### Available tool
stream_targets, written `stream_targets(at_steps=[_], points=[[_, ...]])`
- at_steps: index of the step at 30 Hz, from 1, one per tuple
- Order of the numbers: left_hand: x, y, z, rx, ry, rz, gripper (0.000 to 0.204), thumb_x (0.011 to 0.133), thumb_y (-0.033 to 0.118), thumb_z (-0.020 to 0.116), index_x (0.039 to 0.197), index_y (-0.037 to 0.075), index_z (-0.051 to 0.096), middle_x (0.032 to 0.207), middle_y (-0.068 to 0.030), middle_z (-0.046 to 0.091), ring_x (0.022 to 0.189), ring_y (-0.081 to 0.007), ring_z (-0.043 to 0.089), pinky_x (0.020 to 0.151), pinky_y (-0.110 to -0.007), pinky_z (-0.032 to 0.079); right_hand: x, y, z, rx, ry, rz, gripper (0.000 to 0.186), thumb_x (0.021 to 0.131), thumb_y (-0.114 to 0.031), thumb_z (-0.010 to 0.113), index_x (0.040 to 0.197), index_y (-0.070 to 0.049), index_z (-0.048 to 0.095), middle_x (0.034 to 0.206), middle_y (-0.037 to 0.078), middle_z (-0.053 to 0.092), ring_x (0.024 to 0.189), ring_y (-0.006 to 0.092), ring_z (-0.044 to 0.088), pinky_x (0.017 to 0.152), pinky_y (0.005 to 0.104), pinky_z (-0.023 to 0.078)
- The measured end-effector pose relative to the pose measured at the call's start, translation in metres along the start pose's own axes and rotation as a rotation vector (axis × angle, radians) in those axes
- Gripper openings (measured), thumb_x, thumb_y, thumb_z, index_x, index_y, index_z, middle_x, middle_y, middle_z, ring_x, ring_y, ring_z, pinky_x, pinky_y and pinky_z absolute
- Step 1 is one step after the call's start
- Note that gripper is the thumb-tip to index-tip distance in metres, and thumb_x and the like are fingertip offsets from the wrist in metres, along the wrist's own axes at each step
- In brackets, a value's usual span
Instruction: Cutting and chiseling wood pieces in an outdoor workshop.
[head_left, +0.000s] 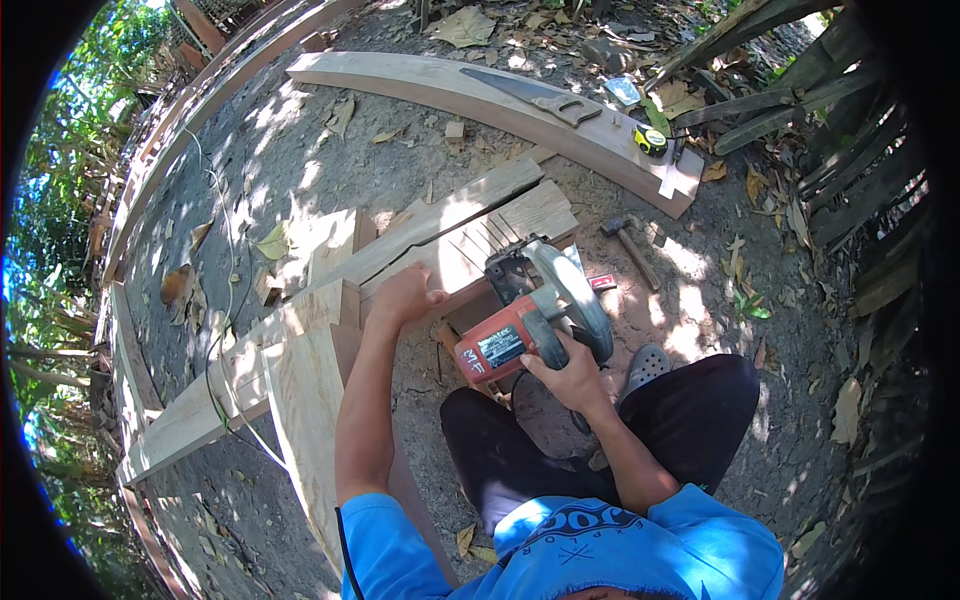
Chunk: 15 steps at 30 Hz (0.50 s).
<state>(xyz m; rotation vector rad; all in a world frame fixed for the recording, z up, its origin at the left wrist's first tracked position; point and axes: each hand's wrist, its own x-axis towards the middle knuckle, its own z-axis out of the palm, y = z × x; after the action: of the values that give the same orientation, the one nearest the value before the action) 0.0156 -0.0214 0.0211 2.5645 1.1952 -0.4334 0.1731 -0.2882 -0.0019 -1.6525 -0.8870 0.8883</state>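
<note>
My right hand [572, 378] is wrapped around the rear handle of a circular saw [503, 338] with a red motor housing and a grey blade guard. The saw's base sits at the near edge of a wooden beam [545, 212], close to its right end. Several thin dark parallel cuts or lines cross the beam's top beside the saw. Farther left along the same beam, my left hand [405, 290] rests on the wood, thumb apart from the fingers. The blade is hidden.
A curved timber [420, 85] lies beyond, carrying a handsaw [540, 98] and a yellow tape measure [650, 140]. A hammer [632, 255] and a small red box [602, 282] lie right of the circular saw. Another timber [305, 420] stands by my left arm; a cord [225, 250] trails nearby.
</note>
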Motion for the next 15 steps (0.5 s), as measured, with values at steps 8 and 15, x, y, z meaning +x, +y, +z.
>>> stream_targets(at_steps=[8,15], points=[[0.010,-0.009,0.017,0.057,0.045,0.060,0.059,0.085,0.047,0.068,0.117,-0.003,0.066,0.135,-0.0200,0.057,0.114,-0.0360,0.062,0.094,-0.045,0.050,-0.003,0.006,-0.001,0.050,0.042,-0.021,0.032,0.083,-0.025,0.076,0.098,0.001,0.066,0.079,0.015,0.069,0.072,0.0216,0.067,0.071,0.0368,0.052],[0.000,-0.004,0.014,0.006,0.103,0.055,0.062,0.087,0.055,0.064,0.113,-0.002,0.068,0.133,-0.0227,0.058,0.114,-0.0361,0.063,0.092,-0.046,0.051,0.001,0.003,0.000,0.002,0.109,-0.025,0.033,0.082,-0.024,0.078,0.098,0.003,0.068,0.078,0.010,0.069,0.072,0.0174,0.065,0.071,0.0349,0.052]])
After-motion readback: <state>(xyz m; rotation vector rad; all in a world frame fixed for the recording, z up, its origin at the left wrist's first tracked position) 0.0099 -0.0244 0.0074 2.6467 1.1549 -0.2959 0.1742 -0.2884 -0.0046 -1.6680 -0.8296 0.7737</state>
